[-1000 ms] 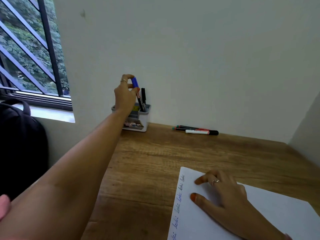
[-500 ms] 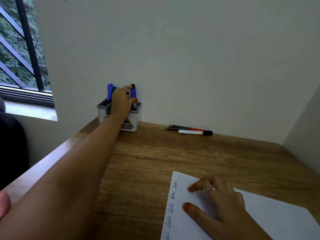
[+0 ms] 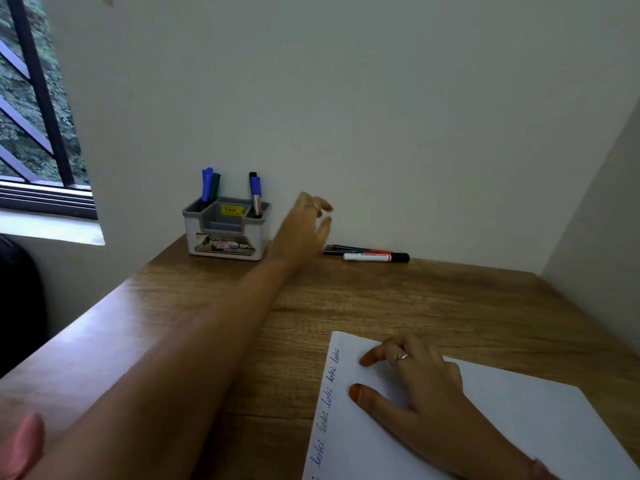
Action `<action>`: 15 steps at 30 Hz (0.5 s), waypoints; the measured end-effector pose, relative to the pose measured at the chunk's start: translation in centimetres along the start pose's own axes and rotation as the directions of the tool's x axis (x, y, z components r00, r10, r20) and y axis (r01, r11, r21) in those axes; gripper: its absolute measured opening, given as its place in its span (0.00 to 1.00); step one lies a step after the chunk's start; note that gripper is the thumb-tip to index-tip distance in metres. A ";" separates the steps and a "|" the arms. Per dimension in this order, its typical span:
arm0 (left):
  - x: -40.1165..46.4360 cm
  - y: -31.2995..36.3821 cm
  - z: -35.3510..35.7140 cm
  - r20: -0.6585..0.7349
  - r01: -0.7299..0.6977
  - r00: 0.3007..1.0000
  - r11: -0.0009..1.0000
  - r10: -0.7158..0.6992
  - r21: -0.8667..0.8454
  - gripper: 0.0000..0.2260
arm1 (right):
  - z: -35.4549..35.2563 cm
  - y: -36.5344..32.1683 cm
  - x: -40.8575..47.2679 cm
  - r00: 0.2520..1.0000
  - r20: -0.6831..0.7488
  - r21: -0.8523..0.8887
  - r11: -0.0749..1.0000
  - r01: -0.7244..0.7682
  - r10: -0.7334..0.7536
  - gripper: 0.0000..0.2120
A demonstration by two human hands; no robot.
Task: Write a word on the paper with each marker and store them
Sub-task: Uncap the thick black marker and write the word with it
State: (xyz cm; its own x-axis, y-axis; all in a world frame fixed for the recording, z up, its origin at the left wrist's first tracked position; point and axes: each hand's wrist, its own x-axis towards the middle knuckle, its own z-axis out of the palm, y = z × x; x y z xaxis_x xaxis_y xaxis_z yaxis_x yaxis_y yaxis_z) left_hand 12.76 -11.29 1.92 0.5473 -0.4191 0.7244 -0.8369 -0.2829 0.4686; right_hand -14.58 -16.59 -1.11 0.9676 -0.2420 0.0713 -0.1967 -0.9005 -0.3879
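A grey pen holder stands at the back left of the wooden desk. Blue and green markers stand in its left slot, and a blue marker next to a black one in its right slot. My left hand hovers between the holder and three loose markers lying by the wall, fingers apart, holding nothing. My right hand lies flat on the white paper, which bears several handwritten words along its left edge.
A wall runs right behind the holder and the loose markers. Another wall closes the right side. A barred window is at the left, with a dark bag below it.
My left hand lowered the blue marker into the holder's right slot, let go, and moved right toward the loose markers. The right hand stayed on the paper.
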 end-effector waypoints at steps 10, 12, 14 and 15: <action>-0.9 1.5 6.2 0.345 0.039 0.929 0.961 -0.136 0.274 0.18 | -0.1 0.2 0.0 1.000 0.015 -0.006 1.000 0.003 -0.003 0.29; -1.0 1.3 6.5 0.359 0.005 0.924 0.942 -0.133 0.336 0.17 | 0.0 0.5 -0.1 1.000 0.001 -0.019 0.999 0.026 -0.026 0.33; -1.2 1.3 6.5 0.370 -0.037 0.921 0.916 -0.124 0.400 0.17 | 0.1 0.7 -0.1 0.999 -0.017 -0.015 0.999 0.048 -0.048 0.33; -1.3 1.4 6.5 0.371 -0.052 0.920 0.904 -0.122 0.425 0.17 | 0.1 0.7 0.0 0.998 -0.023 -0.010 0.998 0.055 -0.055 0.33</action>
State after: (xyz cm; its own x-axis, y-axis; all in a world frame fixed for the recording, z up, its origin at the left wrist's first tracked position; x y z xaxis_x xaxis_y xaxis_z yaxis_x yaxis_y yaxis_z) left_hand 10.92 -16.74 -1.68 0.6091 -0.6716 0.4218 -0.7809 -0.6007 0.1712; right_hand -14.74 -17.18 -1.52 0.9731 -0.2001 0.1139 -0.1445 -0.9159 -0.3746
